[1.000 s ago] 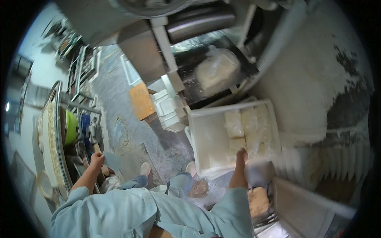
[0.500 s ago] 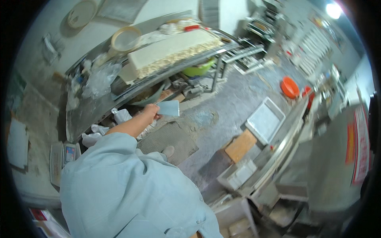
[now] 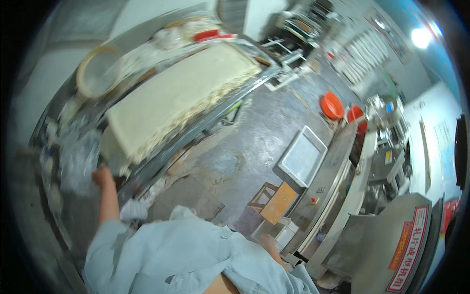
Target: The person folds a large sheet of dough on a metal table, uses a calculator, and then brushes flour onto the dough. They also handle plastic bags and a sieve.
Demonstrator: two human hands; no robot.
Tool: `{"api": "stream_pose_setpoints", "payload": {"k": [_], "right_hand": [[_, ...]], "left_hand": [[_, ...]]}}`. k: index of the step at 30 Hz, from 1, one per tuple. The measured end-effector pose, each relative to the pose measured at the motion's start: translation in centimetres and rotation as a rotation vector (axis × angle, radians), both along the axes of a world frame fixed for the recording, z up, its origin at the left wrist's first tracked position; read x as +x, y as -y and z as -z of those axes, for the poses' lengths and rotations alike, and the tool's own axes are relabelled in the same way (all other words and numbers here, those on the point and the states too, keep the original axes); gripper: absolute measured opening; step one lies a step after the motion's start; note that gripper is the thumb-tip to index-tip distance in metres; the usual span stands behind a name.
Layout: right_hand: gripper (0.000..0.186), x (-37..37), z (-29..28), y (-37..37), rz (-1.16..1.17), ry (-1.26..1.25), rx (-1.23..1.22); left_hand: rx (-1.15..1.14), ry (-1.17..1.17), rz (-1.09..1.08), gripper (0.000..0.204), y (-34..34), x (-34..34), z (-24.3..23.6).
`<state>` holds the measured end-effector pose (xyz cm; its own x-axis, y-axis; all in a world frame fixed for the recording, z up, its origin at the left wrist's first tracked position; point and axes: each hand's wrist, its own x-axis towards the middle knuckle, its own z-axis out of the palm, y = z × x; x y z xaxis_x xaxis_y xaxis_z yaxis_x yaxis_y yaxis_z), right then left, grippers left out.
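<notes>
My left hand (image 3: 102,176) is at the front left of the metal bench, by the near end of a long pale dough slab (image 3: 181,95). Its fingers look curled. Blur hides what they hold, if anything. A crumpled clear plastic bag (image 3: 78,161) lies just left of this hand. Ragged, crumbly dough runs along the slab's front edge. Low on my right side, my right hand (image 3: 267,240) hangs near a small white box (image 3: 286,235); its fingers are too blurred to read.
A round sieve (image 3: 99,72) leans at the bench's back left. Across the floor are a white tray (image 3: 303,156), a wooden board (image 3: 279,202) and an orange basin (image 3: 332,105). A steel machine (image 3: 387,245) stands at the right.
My left hand, earlier low in front of the bench with a light-blue flat scraper, has moved left to the slab's end. The scraper no longer shows clearly. My right hand has come into view.
</notes>
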<state>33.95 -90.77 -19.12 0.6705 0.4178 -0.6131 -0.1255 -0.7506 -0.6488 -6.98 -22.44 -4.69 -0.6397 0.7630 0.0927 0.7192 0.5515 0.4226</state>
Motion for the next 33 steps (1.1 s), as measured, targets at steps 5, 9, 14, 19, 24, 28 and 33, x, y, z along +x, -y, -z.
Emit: {"api": "stream_pose_setpoints", "payload": {"k": [5, 9, 14, 19, 24, 28, 33], "right_hand": [[0.025, 7.5, -6.4, -6.8, 0.124, 0.161, -0.382], [0.021, 24.7, -14.8, -14.9, 0.171, 0.559, -0.048], [0.003, 48.6, -34.3, -25.6, 0.192, 1.008, 0.654], [0.029, 61.9, -51.1, -31.8, -0.391, 1.245, 1.260], [0.029, 80.3, -51.9, -37.5, -0.680, 1.153, 1.230], [0.029, 95.8, -54.0, -40.0, -0.749, 1.157, 1.135], [0.030, 113.2, -58.9, -40.1, -0.739, 1.207, 0.982]], "left_hand": [[0.454, 0.637, 0.678, 0.031, -2.7, 21.7, -12.2], [0.632, 0.845, 1.437, 0.016, -3.1, 48.9, -21.9], [0.891, 0.869, 2.180, 0.029, 4.0, 73.0, -33.0], [0.757, 0.993, 2.592, 0.030, 3.5, 89.5, -39.8], [0.887, 1.175, 2.559, 0.029, -0.1, 108.1, -38.4], [0.974, 1.315, 2.511, 0.028, -3.8, 125.8, -38.6], [0.966, 1.507, 2.546, 0.027, -5.9, 149.6, -39.9]]}}
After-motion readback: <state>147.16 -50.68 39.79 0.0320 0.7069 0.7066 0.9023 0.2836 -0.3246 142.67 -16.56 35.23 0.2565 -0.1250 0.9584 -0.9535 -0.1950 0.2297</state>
